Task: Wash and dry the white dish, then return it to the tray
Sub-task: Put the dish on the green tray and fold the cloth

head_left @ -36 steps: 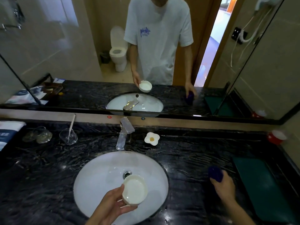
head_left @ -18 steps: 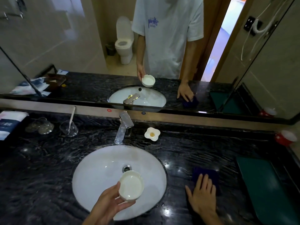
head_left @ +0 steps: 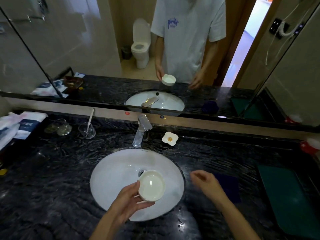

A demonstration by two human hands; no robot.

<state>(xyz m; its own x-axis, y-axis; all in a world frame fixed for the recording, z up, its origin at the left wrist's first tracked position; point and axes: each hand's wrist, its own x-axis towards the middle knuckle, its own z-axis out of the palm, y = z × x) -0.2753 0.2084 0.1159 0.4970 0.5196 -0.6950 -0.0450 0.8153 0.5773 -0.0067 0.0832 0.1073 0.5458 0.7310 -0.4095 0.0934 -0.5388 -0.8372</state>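
Observation:
My left hand [head_left: 127, 199] grips a small round white dish [head_left: 152, 185] by its rim and underside, holding it tilted over the white oval sink [head_left: 112, 179]. To the right, my right hand [head_left: 207, 185] hovers empty over the black counter, fingers loosely apart and motion-blurred. A dark blue cloth [head_left: 228, 184] lies flat on the counter just behind that hand. The green tray [head_left: 290, 201] lies at the far right of the counter.
A chrome faucet [head_left: 141, 130] stands behind the sink, with a flower-shaped soap dish [head_left: 170, 138] to its right. A glass with a toothbrush [head_left: 87, 129], glass lids and folded towels [head_left: 19, 127] sit at the left. A red cup [head_left: 310, 146] stands at the right edge. A mirror rises behind.
My right hand laid the blue cloth on the counter, pressed it flat, then lifted off and drifted left toward the sink. The left hand kept holding the dish over the sink.

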